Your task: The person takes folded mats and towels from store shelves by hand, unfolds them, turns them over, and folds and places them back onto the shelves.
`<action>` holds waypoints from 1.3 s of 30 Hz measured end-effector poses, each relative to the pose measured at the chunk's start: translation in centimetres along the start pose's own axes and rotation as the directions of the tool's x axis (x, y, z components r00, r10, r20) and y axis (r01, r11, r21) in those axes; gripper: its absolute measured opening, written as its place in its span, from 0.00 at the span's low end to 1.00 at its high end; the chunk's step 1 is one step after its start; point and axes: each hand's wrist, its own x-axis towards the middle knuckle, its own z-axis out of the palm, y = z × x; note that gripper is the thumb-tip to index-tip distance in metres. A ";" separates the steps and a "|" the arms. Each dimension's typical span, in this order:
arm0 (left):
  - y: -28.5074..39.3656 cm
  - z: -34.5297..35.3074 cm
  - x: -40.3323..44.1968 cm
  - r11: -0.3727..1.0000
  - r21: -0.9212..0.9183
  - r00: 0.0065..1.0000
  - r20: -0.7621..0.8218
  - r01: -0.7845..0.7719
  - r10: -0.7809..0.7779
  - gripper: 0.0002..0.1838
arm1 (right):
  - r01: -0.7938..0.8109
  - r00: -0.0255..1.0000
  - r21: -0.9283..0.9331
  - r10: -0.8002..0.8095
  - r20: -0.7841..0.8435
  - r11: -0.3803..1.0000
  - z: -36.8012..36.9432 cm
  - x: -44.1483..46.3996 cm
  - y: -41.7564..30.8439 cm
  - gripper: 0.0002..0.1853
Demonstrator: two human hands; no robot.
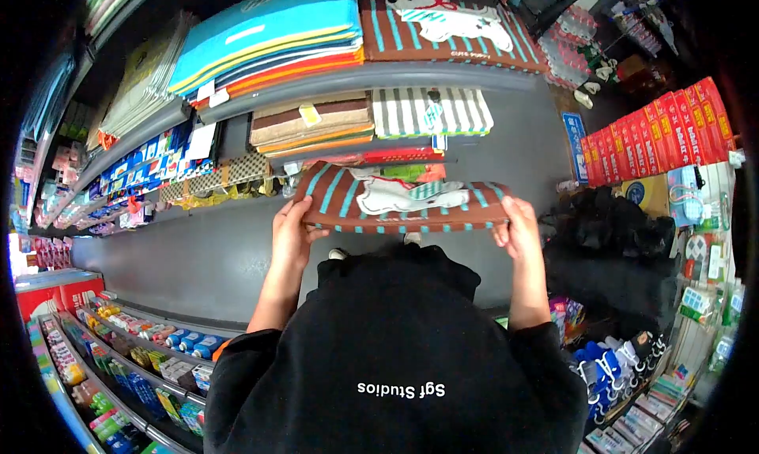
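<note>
Brown mat [407,206] w/ white dog print and blue stripes, held up btwn both hands in front of the torso, above the floor [198,252]. L hand [292,223] pinches the L end; R hand [518,226] grips the R end, fingers curled around the edge. Handling (judged): prob. light to mod. wt., soft and pliable, since the span dips slightly btwn the ends; textile look suggests low slip and no breakage risk. Near edge looks thick; folded or >1 layer, can't tell. Best hold: both short ends, thumb vs. fingers, w/ tension kept so the middle doesn't sag.

Surroundings: directly ahead, upper shelf [379,77], its front edge the main obstruction beyond the mat; on it, a matching dog-print mat [455,39] (R) and a multicol. stack [269,35] (L). Below that shelf, a grey-and-white striped mat [431,112] and a brown stack [308,120]; gap to the held mat hard to judge. To the R, red boxes [656,138] in a row and dark bags [624,225], near enough to limit elbow room. Lower L, shelved bottles [207,346], well apart from either hand.
</note>
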 end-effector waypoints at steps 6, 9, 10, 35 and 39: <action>3.8 8.4 -1.2 0.922 0.363 0.988 0.129 -0.132 0.091 0.09 | 0.329 0.944 0.019 -0.327 -0.049 0.944 -5.1 0.2 -8.2 0.22; 7.1 12.8 -0.6 0.906 0.327 0.954 0.217 -0.270 0.207 0.10 | 0.435 0.900 0.025 -0.435 -0.001 0.900 -6.2 1.6 -13.6 0.26; 8.2 13.6 0.4 0.869 0.351 0.931 0.238 -0.348 0.277 0.11 | 0.479 0.876 0.040 -0.481 0.041 0.877 -5.3 2.5 -16.0 0.24; 9.2 21.8 16.6 -0.270 0.952 0.589 0.301 -0.144 0.750 0.20 | 0.355 0.853 -0.748 -0.521 0.014 0.561 -8.1 25.5 -17.4 0.25; 8.5 21.8 16.3 -0.263 0.958 0.588 0.281 -0.118 0.758 0.20 | 0.339 0.833 -0.836 -0.551 0.053 0.432 -9.2 25.5 -16.9 0.26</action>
